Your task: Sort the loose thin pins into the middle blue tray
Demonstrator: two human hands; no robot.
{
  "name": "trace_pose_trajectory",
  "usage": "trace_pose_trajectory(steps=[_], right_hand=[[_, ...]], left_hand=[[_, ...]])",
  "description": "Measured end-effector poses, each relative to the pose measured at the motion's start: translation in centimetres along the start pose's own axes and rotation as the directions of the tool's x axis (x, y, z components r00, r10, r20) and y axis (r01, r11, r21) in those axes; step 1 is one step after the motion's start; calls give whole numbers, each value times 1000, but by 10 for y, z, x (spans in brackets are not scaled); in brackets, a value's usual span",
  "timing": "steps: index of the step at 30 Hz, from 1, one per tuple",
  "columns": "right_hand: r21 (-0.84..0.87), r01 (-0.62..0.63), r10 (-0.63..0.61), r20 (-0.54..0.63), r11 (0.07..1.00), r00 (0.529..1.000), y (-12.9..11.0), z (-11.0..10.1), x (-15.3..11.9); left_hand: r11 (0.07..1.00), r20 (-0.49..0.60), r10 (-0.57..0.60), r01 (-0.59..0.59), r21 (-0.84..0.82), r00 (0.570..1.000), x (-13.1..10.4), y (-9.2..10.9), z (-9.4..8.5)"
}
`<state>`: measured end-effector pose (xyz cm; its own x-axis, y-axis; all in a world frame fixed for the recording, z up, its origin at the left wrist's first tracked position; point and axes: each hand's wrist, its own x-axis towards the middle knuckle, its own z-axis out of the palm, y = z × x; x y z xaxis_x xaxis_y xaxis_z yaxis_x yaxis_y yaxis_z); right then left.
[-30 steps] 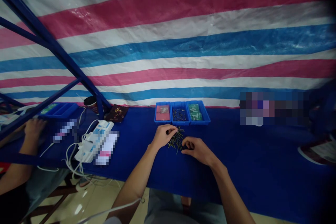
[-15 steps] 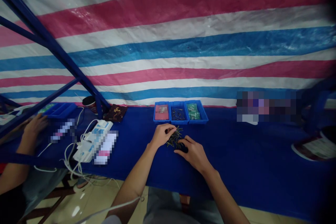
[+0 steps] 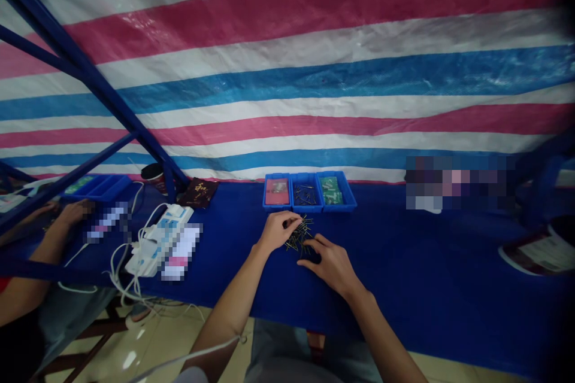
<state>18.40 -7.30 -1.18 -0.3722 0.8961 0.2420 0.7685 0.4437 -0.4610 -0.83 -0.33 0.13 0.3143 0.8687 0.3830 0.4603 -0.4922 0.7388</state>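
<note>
A loose pile of thin, dark and brassy screw-like pieces (image 3: pixel 297 240) lies on the blue table. My left hand (image 3: pixel 276 231) is at the pile's left side, thumb and fingertips pinched together at its upper edge; what they hold is too small to name. At the lower right of the pile is my right hand (image 3: pixel 330 260), thumb and fingers apart, fingertips close to the pieces. Behind the pile stand three joined blue bins: the left one holds a pink item (image 3: pixel 277 192), the middle one thin dark pieces (image 3: pixel 304 195), the right one green pieces (image 3: pixel 331 191).
A white power strip (image 3: pixel 159 240) with tangled cables lies left, near a dark brown packet (image 3: pixel 198 192). A co-worker's hand (image 3: pixel 76 213) is at the far left by a blue tray (image 3: pixel 105 188). A large tub (image 3: pixel 541 249) stands at the right.
The co-worker's hand at the far left has moved to the right, away from the blue tray's front edge. My two hands have barely moved.
</note>
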Motion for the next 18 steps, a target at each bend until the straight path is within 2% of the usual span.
trace_pose_trajectory(steps=[18], right_hand=[[-34,46,-47,-32,998,998,-3,-1,5]], left_hand=[[1000,-12,5,-5,-7,1000,0,-1,2]])
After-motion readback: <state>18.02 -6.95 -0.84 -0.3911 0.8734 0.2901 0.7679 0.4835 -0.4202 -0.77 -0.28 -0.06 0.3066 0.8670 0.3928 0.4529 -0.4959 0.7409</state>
